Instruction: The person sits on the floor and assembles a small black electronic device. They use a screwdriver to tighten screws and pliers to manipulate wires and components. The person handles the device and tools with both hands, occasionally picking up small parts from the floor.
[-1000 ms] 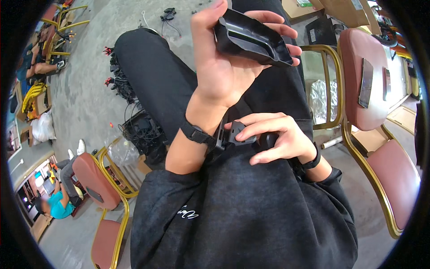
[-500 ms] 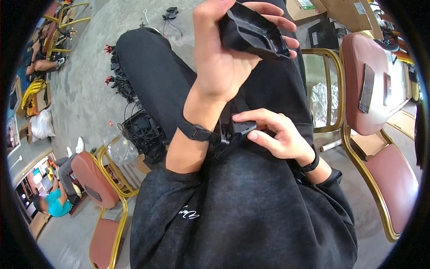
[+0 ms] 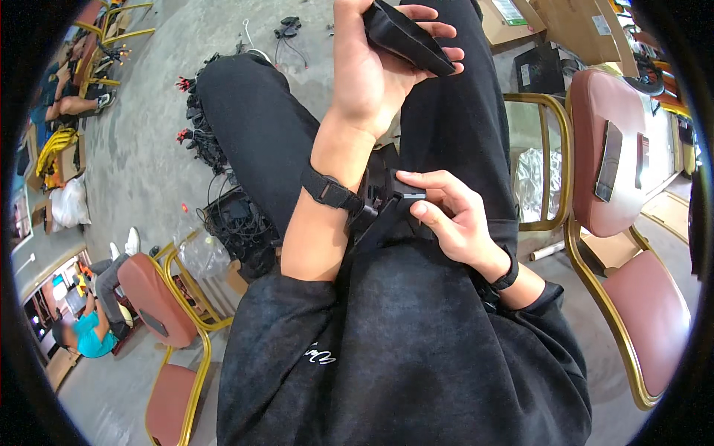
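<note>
My left hand point(image 3: 372, 82) is raised at the top middle, fingers curled around a black, curved plastic shell point(image 3: 407, 41). The shell shows its side, so most of its hollow is hidden. Lower down, by my lap, my right hand point(image 3: 462, 212) pinches a small black boxy device point(image 3: 410, 192) with a silver-grey edge between thumb and fingers. Beside it, close to my left wrist, are dark parts point(image 3: 379, 189) whose shape I cannot make out. A black strap point(image 3: 327, 189) circles my left wrist, and a black band point(image 3: 509, 269) is on my right.
Tangled black cables point(image 3: 234, 219) lie on the floor left of my leg. A pink padded chair point(image 3: 606, 156) with a phone point(image 3: 610, 160) on it stands at right; another chair point(image 3: 160, 297) is at left. Cardboard boxes point(image 3: 513, 26) sit far right. A seated person point(image 3: 93, 331) is at far left.
My left hand has moved slightly and tilted the black shell, so its hollow shows less. The small device in my right hand has turned and now shows a silver-grey edge.
</note>
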Motion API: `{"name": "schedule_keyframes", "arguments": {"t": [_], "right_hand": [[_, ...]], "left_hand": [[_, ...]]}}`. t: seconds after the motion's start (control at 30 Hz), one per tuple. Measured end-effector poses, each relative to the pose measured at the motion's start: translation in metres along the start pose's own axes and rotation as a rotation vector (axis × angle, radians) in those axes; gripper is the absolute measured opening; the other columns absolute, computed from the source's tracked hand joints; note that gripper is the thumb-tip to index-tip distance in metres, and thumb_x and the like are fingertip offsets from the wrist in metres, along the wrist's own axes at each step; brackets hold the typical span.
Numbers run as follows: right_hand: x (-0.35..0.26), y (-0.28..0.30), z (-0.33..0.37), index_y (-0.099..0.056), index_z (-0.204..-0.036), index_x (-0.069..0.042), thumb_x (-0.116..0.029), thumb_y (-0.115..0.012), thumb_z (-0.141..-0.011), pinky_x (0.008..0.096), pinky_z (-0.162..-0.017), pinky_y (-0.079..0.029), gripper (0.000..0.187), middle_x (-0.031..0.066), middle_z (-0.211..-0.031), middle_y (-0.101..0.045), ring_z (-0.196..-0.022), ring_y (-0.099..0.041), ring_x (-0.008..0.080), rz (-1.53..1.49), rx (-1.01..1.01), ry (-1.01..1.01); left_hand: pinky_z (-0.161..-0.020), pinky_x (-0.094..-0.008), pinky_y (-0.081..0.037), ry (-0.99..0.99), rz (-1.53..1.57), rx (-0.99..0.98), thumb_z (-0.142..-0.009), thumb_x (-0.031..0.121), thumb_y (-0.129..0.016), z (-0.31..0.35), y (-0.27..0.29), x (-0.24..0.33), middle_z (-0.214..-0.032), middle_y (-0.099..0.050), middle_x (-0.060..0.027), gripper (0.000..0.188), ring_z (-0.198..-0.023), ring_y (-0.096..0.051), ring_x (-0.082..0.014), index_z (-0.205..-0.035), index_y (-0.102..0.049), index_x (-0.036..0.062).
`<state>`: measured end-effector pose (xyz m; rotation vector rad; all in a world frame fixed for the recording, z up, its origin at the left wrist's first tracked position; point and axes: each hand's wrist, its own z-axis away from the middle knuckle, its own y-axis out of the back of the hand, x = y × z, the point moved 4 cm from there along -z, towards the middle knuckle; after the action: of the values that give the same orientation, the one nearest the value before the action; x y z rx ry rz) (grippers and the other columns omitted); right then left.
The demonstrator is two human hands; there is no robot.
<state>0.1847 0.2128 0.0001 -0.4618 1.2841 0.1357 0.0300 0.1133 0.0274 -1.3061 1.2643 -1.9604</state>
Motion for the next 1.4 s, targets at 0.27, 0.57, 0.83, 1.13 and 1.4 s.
{"name": "schedule_keyframes", "arguments": {"t": [0.27,0.57,0.83,1.13,1.4], "right_hand": [[-0.002,-0.007,-0.009,-0.047,-0.131,-0.001,-0.005,-0.057,-0.093,0.0251,-0.082,-0.048,0.039,0.0101,-0.126,-0.059,-0.095,-0.061,0.0101,0.095,0.007,0.086],[-0.004,-0.013,-0.030,-0.049,-0.125,0.001,-0.005,-0.083,-0.069,0.0283,-0.080,-0.054,0.066,0.0126,-0.120,-0.059,-0.096,-0.064,0.0165,0.209,0.086,0.288],[0.004,-0.014,-0.038,-0.057,-0.116,0.001,-0.004,-0.081,-0.071,0.0255,-0.076,-0.055,0.051,0.0119,-0.114,-0.064,-0.089,-0.066,0.0134,0.086,0.158,0.264],[-0.015,0.019,-0.019,-0.047,-0.133,-0.002,-0.012,-0.072,-0.082,0.0264,-0.081,-0.048,0.057,0.0029,-0.077,-0.070,-0.077,-0.065,0.0075,0.198,0.127,0.057],[-0.036,0.098,0.007,-0.052,-0.117,0.001,-0.021,-0.048,-0.086,0.0233,-0.074,-0.039,0.038,0.0084,-0.085,-0.058,-0.082,-0.053,0.0117,-0.122,0.248,0.110]], "left_hand": [[-0.080,-0.0443,-0.051,-0.082,-0.056,0.037,-0.088,0.053,-0.042,-0.008,0.000,0.017,-0.090,-0.064,-0.0192,0.061,-0.083,-0.064,-0.0335,-0.099,-0.060,-0.0039],[-0.076,-0.0429,-0.053,-0.141,-0.085,0.106,-0.087,0.053,-0.046,-0.024,0.015,0.026,-0.086,-0.064,-0.0181,0.058,-0.079,-0.064,-0.0320,-0.096,-0.058,-0.0029],[-0.076,-0.0476,-0.052,-0.169,0.033,0.104,-0.084,0.057,-0.048,-0.028,0.032,0.036,-0.087,-0.062,-0.0207,0.063,-0.079,-0.063,-0.0369,-0.097,-0.056,-0.0045],[-0.083,-0.0483,-0.051,0.060,-0.091,0.040,-0.085,0.055,-0.042,0.013,0.034,0.014,-0.106,-0.061,-0.0204,0.065,-0.091,-0.064,-0.0367,-0.105,-0.059,-0.0039],[-0.100,-0.0357,-0.038,0.657,-0.462,-0.542,-0.098,0.025,-0.045,0.100,0.023,-0.107,-0.110,-0.061,-0.0148,0.033,-0.109,-0.056,-0.0226,-0.115,-0.053,-0.0019]]}}
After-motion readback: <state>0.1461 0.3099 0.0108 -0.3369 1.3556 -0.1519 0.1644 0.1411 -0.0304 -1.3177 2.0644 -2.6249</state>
